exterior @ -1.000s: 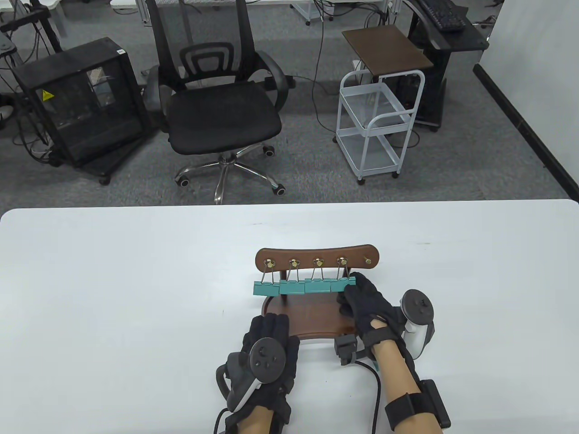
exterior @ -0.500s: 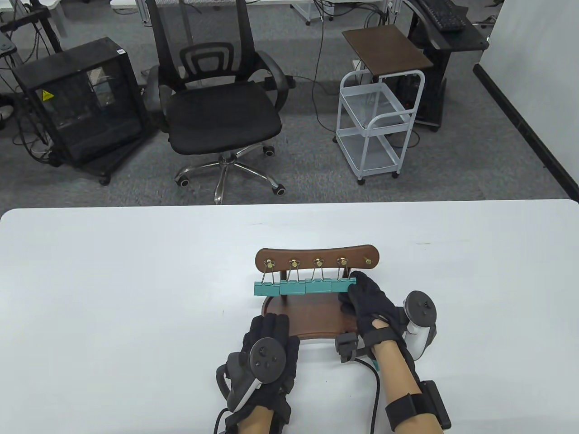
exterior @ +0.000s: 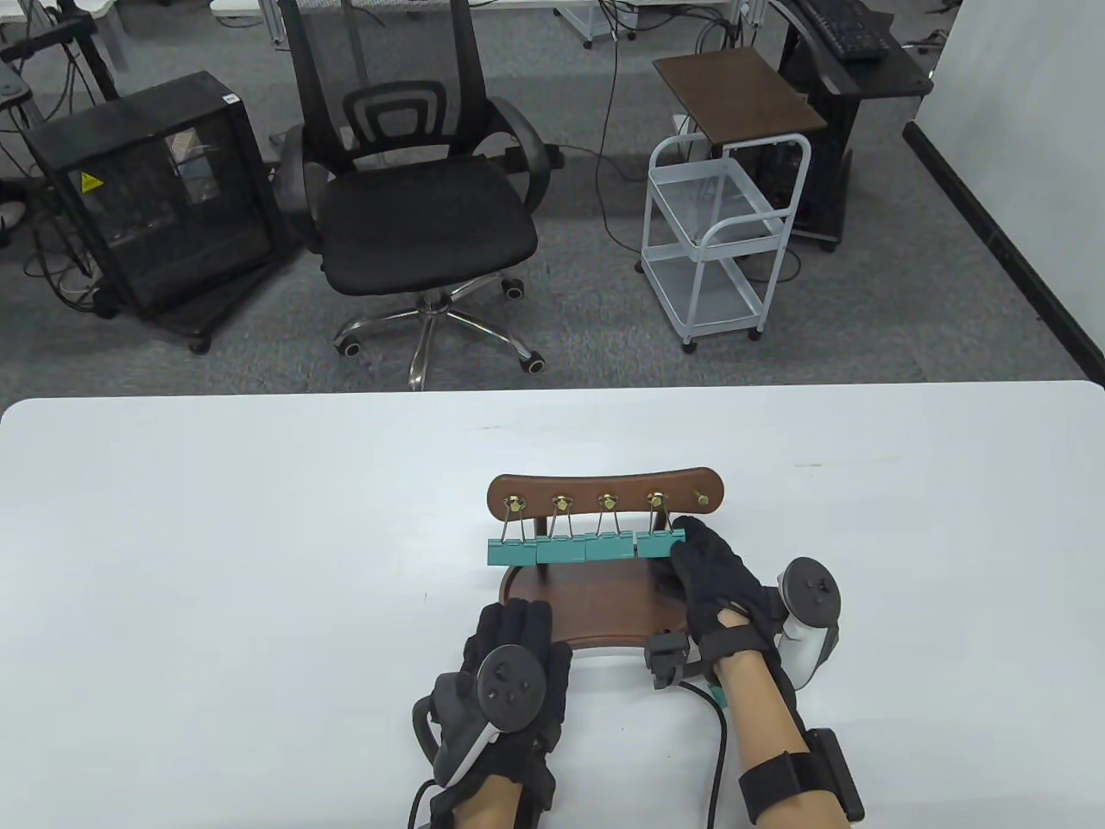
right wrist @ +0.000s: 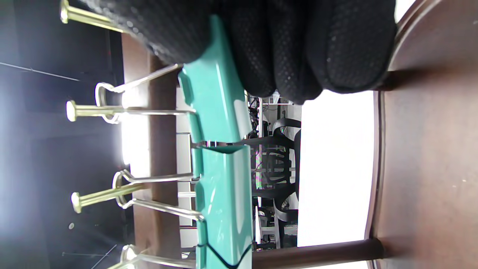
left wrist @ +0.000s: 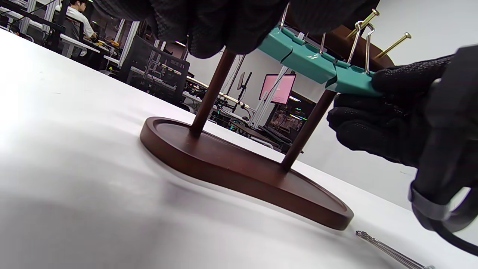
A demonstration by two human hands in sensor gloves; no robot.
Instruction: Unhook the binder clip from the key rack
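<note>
A dark wooden key rack (exterior: 604, 490) stands on an oval base (exterior: 596, 609) on the white table. Several teal binder clips hang in a row from its brass pegs; the rightmost peg (exterior: 702, 498) is bare. My right hand (exterior: 691, 553) pinches the rightmost clip (exterior: 656, 544), whose wire loop still hangs on its peg (right wrist: 80, 111). The left wrist view shows the fingers (left wrist: 396, 74) closed on that clip (left wrist: 353, 84). My left hand (exterior: 511, 643) rests on the near left edge of the base, fingers flat.
The white table (exterior: 216, 561) spreads wide to the left and right of the rack. Behind the table's far edge stand an office chair (exterior: 414, 207), a white trolley (exterior: 725, 242) and a black computer case (exterior: 147, 199).
My right hand has shifted slightly right and up, and the rightmost clip has moved a little right with it, away from its neighbour. The left hand has not moved.
</note>
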